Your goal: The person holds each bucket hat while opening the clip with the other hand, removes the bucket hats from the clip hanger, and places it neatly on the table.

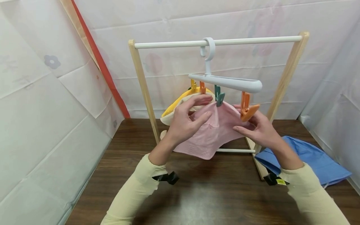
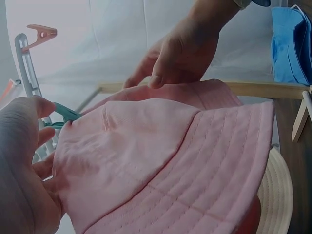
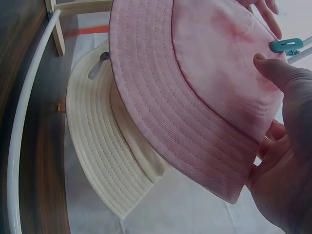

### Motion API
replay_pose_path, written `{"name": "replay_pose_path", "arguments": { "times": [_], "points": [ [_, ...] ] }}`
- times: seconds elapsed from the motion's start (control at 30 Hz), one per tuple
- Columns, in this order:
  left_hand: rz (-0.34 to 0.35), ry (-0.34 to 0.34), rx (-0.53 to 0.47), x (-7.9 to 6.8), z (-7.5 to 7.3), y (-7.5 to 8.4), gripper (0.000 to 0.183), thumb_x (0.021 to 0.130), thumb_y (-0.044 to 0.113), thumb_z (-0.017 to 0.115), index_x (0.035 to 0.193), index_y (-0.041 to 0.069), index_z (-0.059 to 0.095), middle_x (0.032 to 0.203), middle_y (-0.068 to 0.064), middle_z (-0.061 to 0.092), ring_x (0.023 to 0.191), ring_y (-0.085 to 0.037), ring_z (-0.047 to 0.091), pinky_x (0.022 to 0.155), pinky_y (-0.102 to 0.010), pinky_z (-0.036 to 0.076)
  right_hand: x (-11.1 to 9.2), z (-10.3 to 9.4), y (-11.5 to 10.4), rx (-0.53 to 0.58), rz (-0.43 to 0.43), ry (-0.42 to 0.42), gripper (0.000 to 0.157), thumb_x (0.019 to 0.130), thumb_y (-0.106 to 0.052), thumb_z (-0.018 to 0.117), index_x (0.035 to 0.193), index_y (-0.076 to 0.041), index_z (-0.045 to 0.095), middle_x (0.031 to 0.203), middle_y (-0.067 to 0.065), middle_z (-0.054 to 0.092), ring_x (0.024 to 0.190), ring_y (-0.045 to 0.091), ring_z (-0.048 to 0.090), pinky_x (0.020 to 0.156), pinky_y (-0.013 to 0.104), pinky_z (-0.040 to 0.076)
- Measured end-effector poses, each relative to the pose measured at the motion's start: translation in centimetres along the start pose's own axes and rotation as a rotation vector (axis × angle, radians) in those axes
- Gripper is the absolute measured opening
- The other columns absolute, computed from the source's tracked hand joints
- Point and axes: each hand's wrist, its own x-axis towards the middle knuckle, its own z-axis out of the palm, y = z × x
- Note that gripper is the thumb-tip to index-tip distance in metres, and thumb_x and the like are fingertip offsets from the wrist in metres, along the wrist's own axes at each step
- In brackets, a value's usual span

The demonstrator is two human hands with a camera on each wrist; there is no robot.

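Note:
A pink bucket hat [image 1: 206,137] hangs from a teal clip [image 1: 220,96] under a white clip hanger [image 1: 225,82]. My left hand [image 1: 187,120] is at the hat's left side, its fingers behind the crown edge near the teal clip and its thumb stretched apart in front. My right hand [image 1: 260,128] is at the other side, the fingers partly behind the cloth and the thumb extended over it. In the right wrist view that thumb lies over the pink crown [image 3: 224,63]. An orange clip [image 1: 247,107] hangs in front of the right hand, nothing in its jaws.
A rack with wooden posts [image 1: 144,90] and a white top rod [image 1: 253,40] carries the hanger. Behind the pink hat hang a cream bucket hat [image 3: 97,126] and a yellow piece [image 1: 175,104]. A folded blue cloth item [image 1: 312,159] lies right on the dark wooden table [image 1: 197,200].

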Motion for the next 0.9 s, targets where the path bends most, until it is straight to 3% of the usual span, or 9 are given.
{"name": "replay_pose_path", "arguments": {
  "times": [0.2,0.37,0.63,0.9],
  "points": [
    [0.008,-0.003,-0.019,0.1,0.2,0.1,0.048,0.101,0.007,0.079,0.148,0.001,0.068,0.148,-0.015,0.075,0.138,-0.029,0.074,0.099,-0.018,0.06,0.3,0.4,0.1,0.029,0.002,-0.016,0.077,0.086,0.023,0.08,0.158,0.008,0.054,0.123,-0.016,0.066,0.076,0.004,0.062,0.064,0.017,0.057],
    [0.014,-0.007,-0.024,0.1,0.4,0.0,0.048,0.101,0.007,0.079,0.148,0.001,0.068,0.148,-0.016,0.075,0.137,-0.029,0.074,0.107,-0.025,0.062,0.4,0.6,0.0,0.023,0.027,-0.025,0.078,0.089,0.019,0.081,0.16,0.002,0.054,0.121,-0.014,0.065,0.075,0.005,0.063,0.062,0.019,0.056],
    [0.018,-0.012,-0.052,0.1,0.7,0.2,0.048,0.101,0.006,0.079,0.147,-0.001,0.068,0.147,-0.018,0.075,0.137,-0.03,0.074,0.117,-0.034,0.06,0.9,1.0,0.6,0.032,0.012,-0.024,0.074,0.091,0.02,0.079,0.159,0.002,0.056,0.135,-0.027,0.066,0.102,-0.002,0.071,0.079,0.015,0.063],
    [0.038,-0.017,-0.049,0.1,1.1,0.1,0.048,0.101,0.005,0.079,0.147,-0.002,0.067,0.147,-0.018,0.075,0.137,-0.03,0.073,0.121,-0.035,0.057,1.4,1.3,1.5,0.022,-0.015,-0.013,0.079,0.088,0.021,0.08,0.161,0.001,0.057,0.149,-0.034,0.063,0.117,-0.008,0.07,0.091,0.01,0.058]
  ]
}}
